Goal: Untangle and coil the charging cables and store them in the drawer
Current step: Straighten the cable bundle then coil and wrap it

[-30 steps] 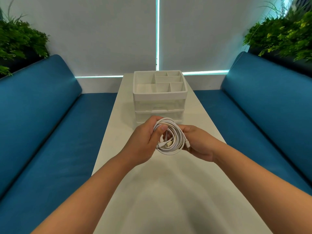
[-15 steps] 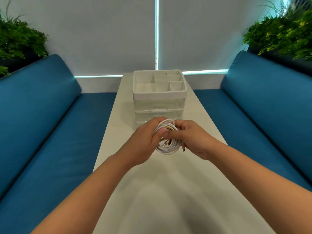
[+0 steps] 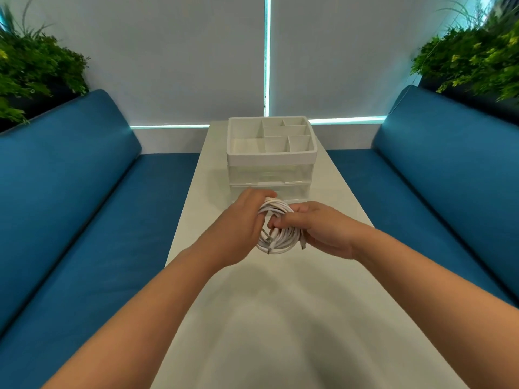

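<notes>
Right now, from my head camera, I see both of my hands raised over the white desk [image 3: 280, 318], gripping one coil of white charging cables [image 3: 276, 234] between them. My left hand [image 3: 238, 228] is curled round the coil's left and upper side, its fingers [image 3: 265, 195] wrapped over the top strands. My right hand [image 3: 317, 228] is closed on the coil's right side, the thumb lying across the front of the loops and the other fingers tucked behind them. The cables run in several rounds, and at least two plug ends show near the bottom of the coil, one at its lower left and one at its lower right by my right palm. I cannot tell whether the coil touches the desk; it sits near the front of the drawer organizer [image 3: 271, 161], just on my side of it. That organizer stands farther back on the desk, with a white compartment tray on top and two clear drawers [image 3: 269, 175] below, both pushed in. Blue sofa benches [image 3: 70, 192] flank the desk on either side, green plants [image 3: 36, 68] sit behind each backrest, and pale window blinds [image 3: 182, 51] fill the wall beyond.
</notes>
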### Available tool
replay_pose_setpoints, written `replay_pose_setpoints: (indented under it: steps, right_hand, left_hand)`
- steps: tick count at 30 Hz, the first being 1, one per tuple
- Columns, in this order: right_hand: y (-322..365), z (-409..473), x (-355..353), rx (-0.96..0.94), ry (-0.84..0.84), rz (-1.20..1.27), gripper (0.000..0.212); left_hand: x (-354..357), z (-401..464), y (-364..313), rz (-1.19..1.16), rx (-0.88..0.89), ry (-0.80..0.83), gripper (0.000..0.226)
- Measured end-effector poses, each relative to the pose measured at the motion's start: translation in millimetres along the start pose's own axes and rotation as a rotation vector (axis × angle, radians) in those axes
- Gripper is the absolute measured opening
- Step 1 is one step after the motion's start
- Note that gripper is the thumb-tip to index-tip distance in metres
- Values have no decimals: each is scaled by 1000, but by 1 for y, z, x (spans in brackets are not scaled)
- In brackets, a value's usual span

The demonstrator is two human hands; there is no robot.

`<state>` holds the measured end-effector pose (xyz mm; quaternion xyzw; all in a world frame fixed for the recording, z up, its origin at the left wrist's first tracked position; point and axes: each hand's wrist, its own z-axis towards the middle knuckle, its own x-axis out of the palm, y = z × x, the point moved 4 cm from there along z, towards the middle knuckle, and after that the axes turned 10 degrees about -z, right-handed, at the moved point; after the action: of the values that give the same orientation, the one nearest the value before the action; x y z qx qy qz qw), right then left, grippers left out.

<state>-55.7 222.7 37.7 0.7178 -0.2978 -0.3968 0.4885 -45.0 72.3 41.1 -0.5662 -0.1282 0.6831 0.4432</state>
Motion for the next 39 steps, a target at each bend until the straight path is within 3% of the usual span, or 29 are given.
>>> replay_pose_setpoints:
  steps: [6,12,14,18,26,31,39]
  right_hand:
    - [4,1,-9,-53,-7,117,19]
    - [-7,1,0,-76,117,332,33]
    - [-6,0,-1,-87,133,262,30]
    - [-7,1,-11,-85,2,12,25]
    - [-13,1,-12,-88,-183,-180,16]
    - [-12,-2,-8,-66,-101,-171,19]
    - [-10,-3,-5,-73,-155,-183,9]
  left_hand:
    - [-6,1,-6,10,112,-95,43]
    - [-3,1,-6,24,126,-68,42]
    - [-2,0,-7,-3,147,-71,42]
    - [-2,-2,-5,-87,81,-78,44]
    - [5,-5,-5,-328,-68,-21,45]
    - [7,-9,2,-382,-113,45,51]
    - [11,-13,2,-393,-171,144,62]
